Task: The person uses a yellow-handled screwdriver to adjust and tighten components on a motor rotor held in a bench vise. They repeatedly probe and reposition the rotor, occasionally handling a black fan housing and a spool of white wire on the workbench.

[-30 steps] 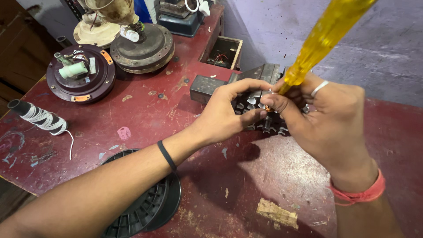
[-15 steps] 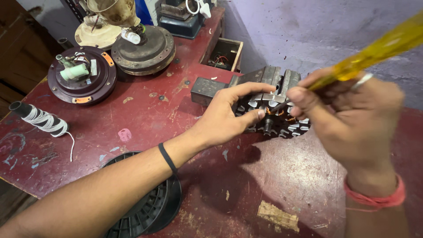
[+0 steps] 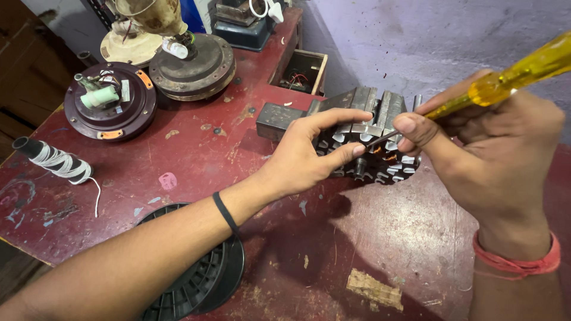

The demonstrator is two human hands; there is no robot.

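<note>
A dark laminated fan stator (image 3: 380,128) with copper windings stands on edge on the worn red table (image 3: 196,154). My left hand (image 3: 309,154) grips its near face, thumb and fingers spread over the slotted teeth. My right hand (image 3: 482,148) is shut on a yellow-handled screwdriver (image 3: 511,74), held slanted, with the metal shaft's tip (image 3: 377,141) resting at the stator teeth just by my left fingertips. A black band sits on my left wrist, a red thread on my right.
Two round fan motor housings (image 3: 110,107) (image 3: 193,65) sit at the back left. A spool of white thread (image 3: 50,157) lies at the left edge. A black plastic reel (image 3: 199,279) is under my left forearm. A small open box (image 3: 303,71) and a grey wall stand behind.
My right hand has drawn back and tilted the screwdriver from near upright to slanting right, its tip now at the stator teeth. The left hand keeps its hold on the stator.
</note>
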